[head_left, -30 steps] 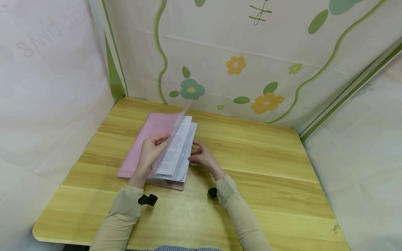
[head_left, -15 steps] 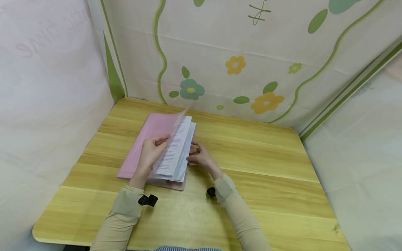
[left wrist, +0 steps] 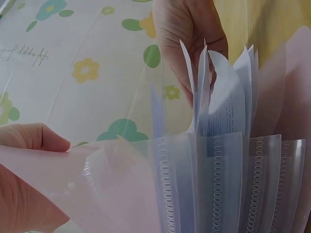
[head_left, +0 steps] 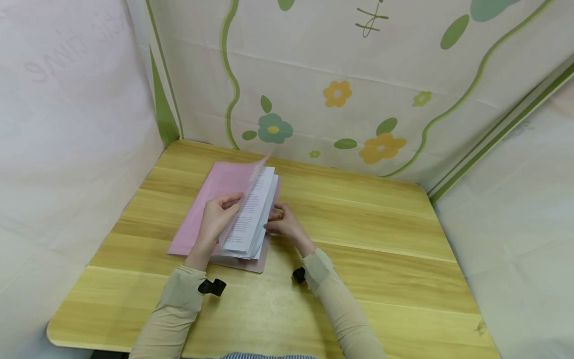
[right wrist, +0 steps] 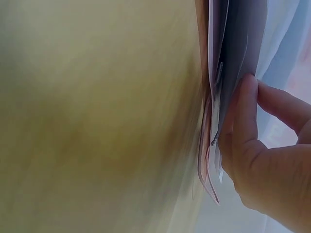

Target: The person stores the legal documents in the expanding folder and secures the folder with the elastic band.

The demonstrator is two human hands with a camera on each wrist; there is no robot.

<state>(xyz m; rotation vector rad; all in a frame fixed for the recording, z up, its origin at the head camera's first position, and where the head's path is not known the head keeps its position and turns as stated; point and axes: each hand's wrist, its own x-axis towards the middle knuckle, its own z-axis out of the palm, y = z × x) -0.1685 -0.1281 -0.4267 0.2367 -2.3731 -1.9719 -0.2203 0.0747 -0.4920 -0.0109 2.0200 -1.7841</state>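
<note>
A pink translucent display folder [head_left: 224, 179] lies on the table with its front cover raised. My left hand [head_left: 216, 218] pinches the cover's free edge between thumb and fingers, as the left wrist view also shows. Under the cover sit printed sheets [head_left: 251, 214] in clear pockets [left wrist: 218, 184] with punched edges, fanned apart. At their right edge, my right hand [head_left: 288, 227] pinches some of the sheets; in the right wrist view its thumb and fingertips [right wrist: 249, 87] meet at the page edge. How many leaves it holds is hidden.
The wooden table [head_left: 367, 269] extends to the right of the folder and in front of it. A white curtain [head_left: 305, 60] with printed flowers hangs behind, and more hang at both sides. Black wrist cameras [head_left: 213, 286] are strapped at both cuffs.
My right hand has shifted slightly left, and the sheets' right edges have moved left with it, baring more of the pink back cover. The left hand keeps its place on the front cover.
</note>
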